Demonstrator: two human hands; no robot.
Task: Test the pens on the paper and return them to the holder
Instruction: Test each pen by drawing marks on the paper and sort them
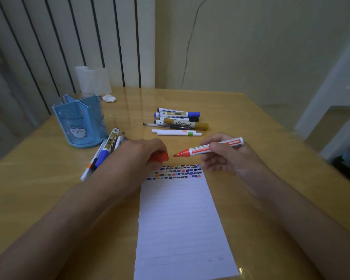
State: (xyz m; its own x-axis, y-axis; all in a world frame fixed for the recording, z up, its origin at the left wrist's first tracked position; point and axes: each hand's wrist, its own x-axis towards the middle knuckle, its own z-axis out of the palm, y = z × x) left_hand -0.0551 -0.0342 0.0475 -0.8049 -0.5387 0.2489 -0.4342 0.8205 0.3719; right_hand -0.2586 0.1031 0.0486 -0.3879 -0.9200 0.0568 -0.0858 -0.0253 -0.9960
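Table (261,122): glossy wooden top set against a wall, carrying everything below
Paper (180,223): lined sheet lying flat in front of the person, rows of short coloured test marks across its top edge
Holder (80,120): blue divided cup with a cartoon face, standing upright at the left of the table; no pens visible inside
Far pens (180,120): markers and thin pens lying side by side beyond the paper, well apart from the holder
Near pens (105,152): a second bunch lying just right of the holder, partly hidden by the left forearm
Right hand (220,156): fingers curled round a red marker (208,148), which is uncapped, tip pointing left, raised above the top of the paper
Left hand (146,152): fingers curled over the red cap (160,157), close to the marker's tip but not touching it
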